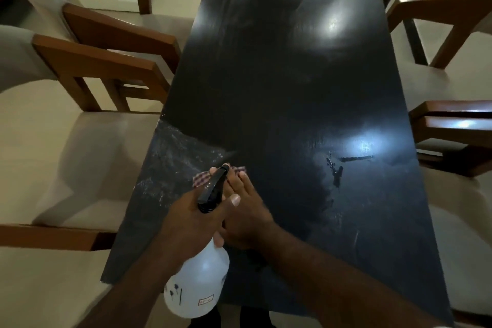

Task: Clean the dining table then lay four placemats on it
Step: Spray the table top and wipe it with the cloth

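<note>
Nearest the lens, a white spray bottle (198, 282) is held above the near end of the tabletop (279, 82), with its black trigger head aimed toward the tabletop's left edge. The bottle is gripped at the neck by the left hand (190, 217), fingers and thumb curled round it. A checked cloth (200, 178) is pressed flat on the tabletop's near half by the right hand (249, 210), whose fingers are laid straight over it. Only the cloth's far corners are seen past the fingertips and the nozzle. A faint mist is seen at the nozzle, and a speckled wet patch (173, 160) is spread over the tabletop's near-left part. A small streak of liquid (336, 168) lies on the tabletop's near-right part, beside a bright reflection. Wooden-armed chairs are drawn up along the tabletop's left side (106, 61) and right side (452, 125). No placemats are in view.

The step in hand is judged to be the wetting of the surface, within the cleaning stage. The task is taken to be early, with the wiping and all four placemats outstanding. For the next move, the bottle would need to be lifted clear or set aside. The cloth would then need to be swept under flat pressure through the wet patch and worked toward the tabletop's far end.
</note>
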